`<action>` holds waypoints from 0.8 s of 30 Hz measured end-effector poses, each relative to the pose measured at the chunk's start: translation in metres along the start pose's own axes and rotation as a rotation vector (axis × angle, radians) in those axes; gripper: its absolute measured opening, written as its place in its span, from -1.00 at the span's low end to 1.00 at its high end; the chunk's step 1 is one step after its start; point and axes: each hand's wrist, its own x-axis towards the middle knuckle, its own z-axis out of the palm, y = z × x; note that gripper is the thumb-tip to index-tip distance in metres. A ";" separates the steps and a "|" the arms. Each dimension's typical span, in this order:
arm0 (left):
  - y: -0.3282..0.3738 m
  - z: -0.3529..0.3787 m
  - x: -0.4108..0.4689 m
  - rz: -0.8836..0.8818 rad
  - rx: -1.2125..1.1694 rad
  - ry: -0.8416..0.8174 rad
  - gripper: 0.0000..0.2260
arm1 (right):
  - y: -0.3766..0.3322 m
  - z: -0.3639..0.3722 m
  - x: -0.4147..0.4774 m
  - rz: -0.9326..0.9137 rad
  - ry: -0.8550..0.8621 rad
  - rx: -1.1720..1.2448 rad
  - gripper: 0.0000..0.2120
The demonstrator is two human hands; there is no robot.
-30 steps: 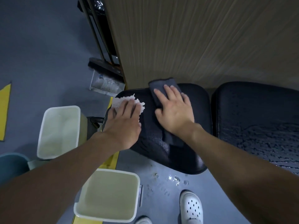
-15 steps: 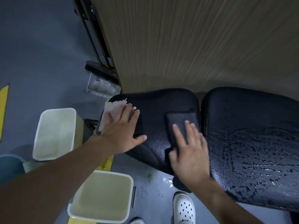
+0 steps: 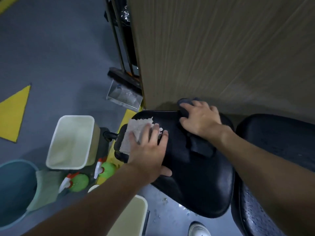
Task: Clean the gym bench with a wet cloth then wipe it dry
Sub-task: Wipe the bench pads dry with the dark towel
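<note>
Looking down through the head cam I've got both hands on the near black bench pad, which sits against a wood-grain panel. Left hand is flat on the pad's left end, fingers spread and nearly straight, pressing a crumpled white paper towel that sticks out past the fingertips to the far left; nothing gripped. Right hand is at the far edge of the same pad, fingers fanned out and laid over a dark cloth, pressing it down rather than closing round it; the cloth bunches beyond the fingertips and trails near under the wrist. This pad looks mostly smooth. A second black pad just to the right is beaded with water. Droplets lie on the grey floor near the pad, beside a white shoe. Left of the bench: a cream bin, another cream bin nearer, two green spray bottles between them, a blue bucket at far left. A clear dustpan leans by the panel's corner
</note>
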 end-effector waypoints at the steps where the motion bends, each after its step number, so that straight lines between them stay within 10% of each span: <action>1: 0.002 0.000 -0.001 0.008 0.005 0.005 0.06 | -0.017 -0.004 0.010 -0.052 -0.053 -0.006 -0.44; 8: 0.000 0.001 -0.001 0.004 0.058 -0.007 0.05 | -0.065 -0.017 0.044 -0.206 -0.297 0.267 -0.56; 24: 0.002 -0.006 -0.001 -0.016 0.006 -0.066 0.05 | 0.054 0.018 -0.037 0.279 0.153 0.290 -0.30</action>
